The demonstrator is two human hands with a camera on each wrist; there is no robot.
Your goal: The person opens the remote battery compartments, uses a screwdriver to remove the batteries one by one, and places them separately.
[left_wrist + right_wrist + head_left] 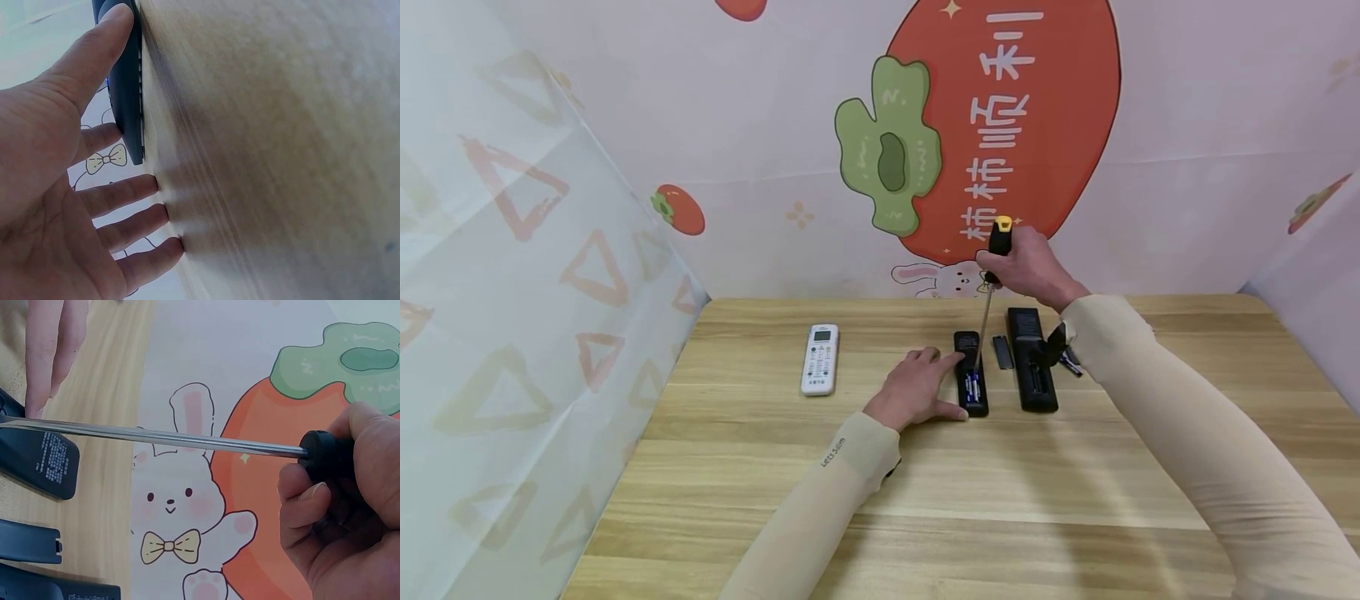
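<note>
1. Nearest the camera: left sleeve (808, 517), cream, lettered by the cuff, and right sleeve (1195, 442), also cream, both extended from the near side.
2. On the wooden table (700, 500), right of centre and toward the far edge: small black remote (972, 348), laid back side up, lengthwise near to far, battery compartment uncovered.
3. Within the near half of that compartment: blue-and-silver batteries (972, 387), side by side.
4. At the left side of the small remote: left hand (917, 389), in contact at thumb and index finger, thumb at the near corner. Remaining three fingertips on the table, per the left wrist view. Digits spread apart, not wrapped round anything.
5. Above and beyond the remote: right hand (1030, 265), clamped round the black handle of a screwdriver (986, 310), yellow handle end uppermost.
6. Shaft steeply slanted down to the compartment, at the far end of the batteries. Cannot tell whether in contact with either.
7. Just right of the small remote: black battery cover (1002, 352), lying separately.
8. Next to the right: larger black remote (1024, 329), back side up, compartment likewise uncovered.
9. Farther right: loose batteries (1071, 363), partly hidden by the right wrist.
10. Well apart, at left: white remote (818, 360), keys upward.
11. Behind the table: printed backdrop (760, 233).
</note>
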